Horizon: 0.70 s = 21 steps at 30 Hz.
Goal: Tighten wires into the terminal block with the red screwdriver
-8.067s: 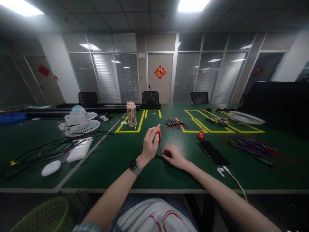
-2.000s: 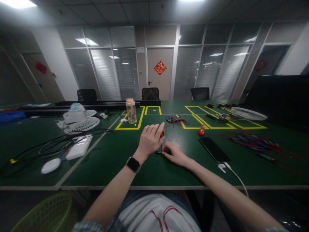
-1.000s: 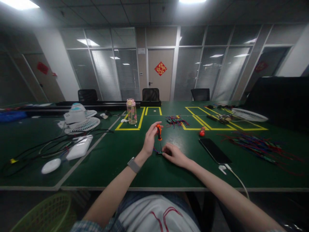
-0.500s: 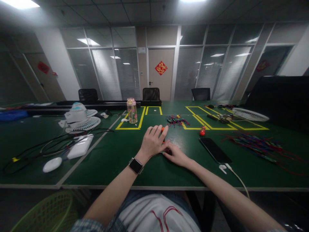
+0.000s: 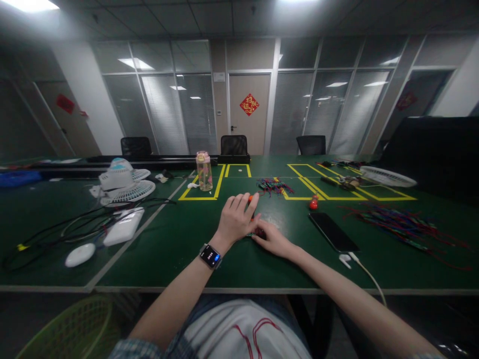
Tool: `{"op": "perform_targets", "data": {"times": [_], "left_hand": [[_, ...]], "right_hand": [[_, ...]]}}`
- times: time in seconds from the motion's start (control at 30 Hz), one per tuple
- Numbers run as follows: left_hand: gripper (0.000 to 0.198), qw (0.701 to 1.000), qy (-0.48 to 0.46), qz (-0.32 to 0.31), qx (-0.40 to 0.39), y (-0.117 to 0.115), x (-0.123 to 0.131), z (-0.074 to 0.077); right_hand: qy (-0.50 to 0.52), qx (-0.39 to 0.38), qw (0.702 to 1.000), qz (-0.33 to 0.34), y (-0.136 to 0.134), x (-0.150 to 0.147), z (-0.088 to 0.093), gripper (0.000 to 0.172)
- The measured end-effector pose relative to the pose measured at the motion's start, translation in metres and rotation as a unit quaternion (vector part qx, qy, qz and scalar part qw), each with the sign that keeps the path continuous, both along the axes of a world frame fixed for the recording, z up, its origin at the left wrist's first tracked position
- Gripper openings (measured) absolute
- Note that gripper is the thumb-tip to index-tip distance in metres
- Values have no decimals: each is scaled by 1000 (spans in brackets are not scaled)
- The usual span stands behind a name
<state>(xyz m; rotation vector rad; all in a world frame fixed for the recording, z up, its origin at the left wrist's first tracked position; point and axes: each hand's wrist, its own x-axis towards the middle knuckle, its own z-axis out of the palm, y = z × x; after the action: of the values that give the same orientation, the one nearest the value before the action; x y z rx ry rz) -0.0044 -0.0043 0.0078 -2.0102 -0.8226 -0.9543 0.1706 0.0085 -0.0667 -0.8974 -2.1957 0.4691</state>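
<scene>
My left hand [image 5: 236, 218] is closed around a small orange object [image 5: 250, 198], with only bits of orange showing between its fingers. The thumb side of that hand touches my right hand [image 5: 274, 240], which lies low on the green table. The right fingers are curled and pressed together at a dark reddish bit [image 5: 259, 232] and a small greenish edge, mostly hidden under both hands. What they pinch cannot be made out. A smartwatch [image 5: 210, 256] with a lit screen is on my left wrist.
A red-orange figure [image 5: 313, 202], a black phone [image 5: 333, 233] with a white cable and a bundle of wired boards [image 5: 404, 227] lie to the right. Another wire bundle [image 5: 275, 186] sits ahead. To the left are a bottle [image 5: 204, 172], fans [image 5: 125, 184] and a white box [image 5: 124, 227].
The watch screen has lit up; it was dark before. Both hands stay in nearly the same place, with only a slight shift of the left fingers.
</scene>
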Motion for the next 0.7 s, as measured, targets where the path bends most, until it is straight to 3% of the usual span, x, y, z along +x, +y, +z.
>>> {"op": "perform_targets", "data": {"times": [0.17,0.33,0.43,0.53,0.7], "left_hand": [[48,999,-18,-25,-9,1,0,-1],[41,988,-97,-112,-46,2,1,-5],[37,961,-189,-171,-109,1,3,-5],[34,928,-280,-187,-156,0,4,-3],[30,888,-340,-219,-220,1,2,1]], "right_hand": [[-1,-4,1000,-1,-1,0,1,10],[-3,-10,1000,-6,-3,-1,3,10],[-8,-11,1000,-9,-4,-1,5,10],[-16,-12,1000,-14,-5,-1,7,10],[-18,-13,1000,-15,-6,0,8,10]]}}
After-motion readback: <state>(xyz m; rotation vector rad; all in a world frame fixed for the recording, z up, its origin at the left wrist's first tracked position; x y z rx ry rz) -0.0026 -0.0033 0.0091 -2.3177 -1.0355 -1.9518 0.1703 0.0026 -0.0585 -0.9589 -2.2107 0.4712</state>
